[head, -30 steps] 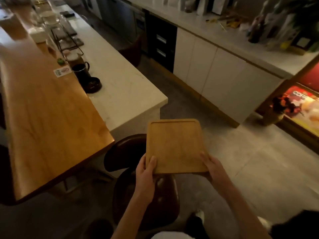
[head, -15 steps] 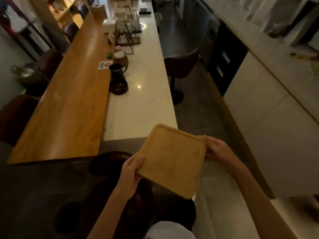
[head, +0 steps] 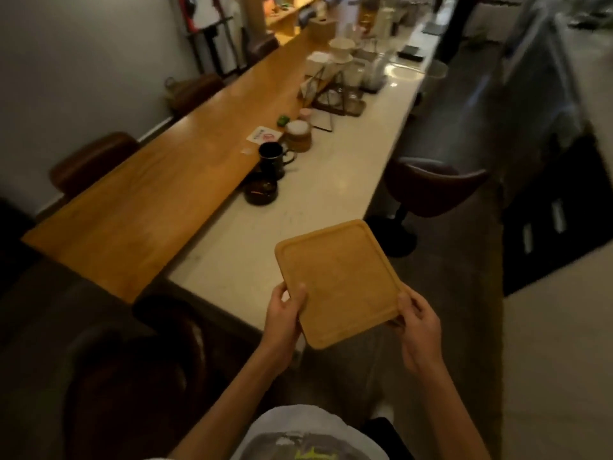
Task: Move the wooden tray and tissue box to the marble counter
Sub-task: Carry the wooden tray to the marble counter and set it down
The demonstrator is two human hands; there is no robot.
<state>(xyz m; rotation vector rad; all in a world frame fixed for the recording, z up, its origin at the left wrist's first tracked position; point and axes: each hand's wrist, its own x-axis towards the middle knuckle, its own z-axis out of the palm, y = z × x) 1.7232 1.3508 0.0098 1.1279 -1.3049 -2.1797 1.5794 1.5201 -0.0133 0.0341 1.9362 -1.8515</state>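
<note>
I hold a flat rectangular wooden tray [head: 338, 280] with a raised rim, empty, in both hands. My left hand [head: 284, 310] grips its near left edge, thumb on top. My right hand [head: 418, 322] grips its near right corner. The tray hangs tilted over the near end of the white marble counter [head: 348, 180], partly past the counter's right edge. A pale box [head: 320, 27] that may be the tissue box stands far back on the wooden bar; I cannot tell for sure.
A long wooden bar top [head: 159, 184] runs beside the marble on the left. On the marble stand a black mug [head: 272, 157], a dark saucer [head: 260, 194], a lidded cup [head: 298, 134] and a wire rack with glassware [head: 341, 91]. Brown stools [head: 431, 187] stand on the right; another [head: 142, 376] is near me.
The view has swung left along the counter. The tray has moved forward over the marble's near end, still in both hands, and my right hand has shifted to its near corner.
</note>
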